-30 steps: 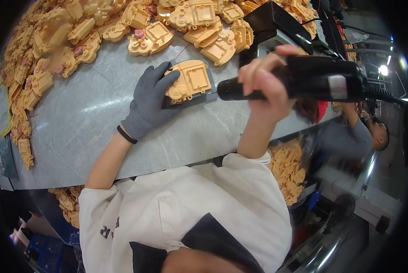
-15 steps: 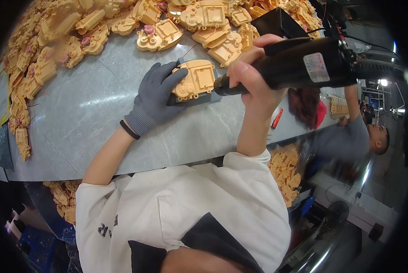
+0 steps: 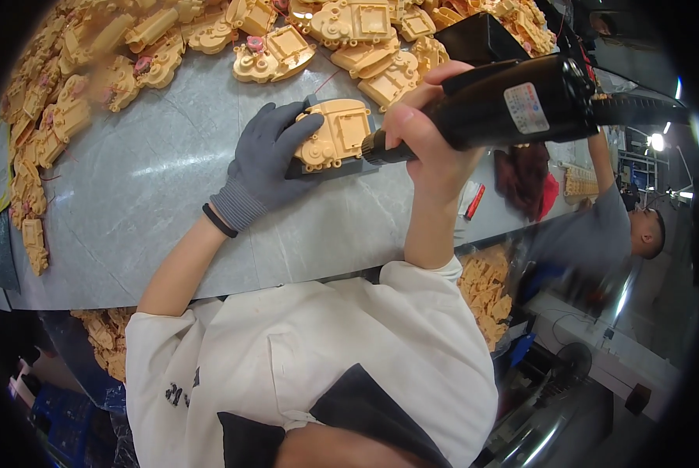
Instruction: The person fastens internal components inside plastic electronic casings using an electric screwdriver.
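Observation:
My left hand (image 3: 270, 152), in a grey knit glove, grips the left side of a yellow plastic housing (image 3: 340, 131). The housing rests flat in a dark block-like fixture (image 3: 351, 169) on the table, its square recess facing up. My bare right hand (image 3: 431, 132) is wrapped round a black electric screwdriver (image 3: 490, 109), held nearly level above the table. The driver's ribbed nose touches or nearly touches the housing's right edge; the bit itself is hidden. A thin red wire runs up from behind the housing.
Piles of similar yellow housings (image 3: 353, 22) cover the table's far and left sides. A black box (image 3: 482, 37) stands behind the driver. To the right lie a red pen-like object (image 3: 475, 203) and a dark red cloth (image 3: 521, 183). A co-worker (image 3: 591, 226) sits further right.
My right hand and the screwdriver have shifted slightly left. The left hand still holds the housing in the same place.

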A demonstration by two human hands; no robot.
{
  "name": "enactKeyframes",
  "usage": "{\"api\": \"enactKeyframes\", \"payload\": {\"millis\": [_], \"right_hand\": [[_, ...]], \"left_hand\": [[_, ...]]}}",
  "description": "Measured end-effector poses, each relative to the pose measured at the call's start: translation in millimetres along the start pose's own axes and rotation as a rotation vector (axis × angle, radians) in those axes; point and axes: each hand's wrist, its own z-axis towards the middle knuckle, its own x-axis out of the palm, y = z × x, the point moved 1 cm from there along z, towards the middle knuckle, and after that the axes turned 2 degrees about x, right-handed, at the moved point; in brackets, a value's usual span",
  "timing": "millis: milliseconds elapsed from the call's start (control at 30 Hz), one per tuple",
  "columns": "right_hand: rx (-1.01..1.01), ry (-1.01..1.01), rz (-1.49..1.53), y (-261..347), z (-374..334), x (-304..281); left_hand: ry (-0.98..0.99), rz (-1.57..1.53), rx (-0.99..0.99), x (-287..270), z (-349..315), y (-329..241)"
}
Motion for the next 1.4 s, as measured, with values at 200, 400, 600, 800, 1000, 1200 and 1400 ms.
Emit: {"api": "enactKeyframes", "payload": {"millis": [200, 400, 600, 800, 1000, 1200, 1400], "right_hand": [[-0.084, -0.006, -0.077, -8.0, -7.0, -1.6], [-0.126, -0.007, -0.056, -7.4, -9.9, -2.5], [-0.155, 0.031, -0.126, -11.6, -6.3, -3.4], [-0.144, 0.039, -0.121, -12.6, -7.6, -4.7], [-0.156, 0.035, -0.101, -9.3, -11.2, -17.1], [-0.363, -0.516, 0.022, 50.0, 13.7, -135.6], [-0.345, -0.728, -0.276, 17.6, 55.7, -162.1]], "left_hand": [[-0.014, 0.018, 0.003, -0.1, 0.4, -0.7], [-0.019, -0.001, -0.001, 1.2, 0.7, 0.0], [-0.032, 0.007, -0.001, 1.2, -0.3, 1.3], [-0.015, -0.031, -0.015, 1.4, 2.0, 1.1], [0.0, 0.05, -0.002, 0.0, 1.4, 1.1], [0.028, -0.006, -0.118, -5.1, 4.2, -9.4], [0.136, -0.061, -0.248, -4.9, 8.1, -2.9]]}}
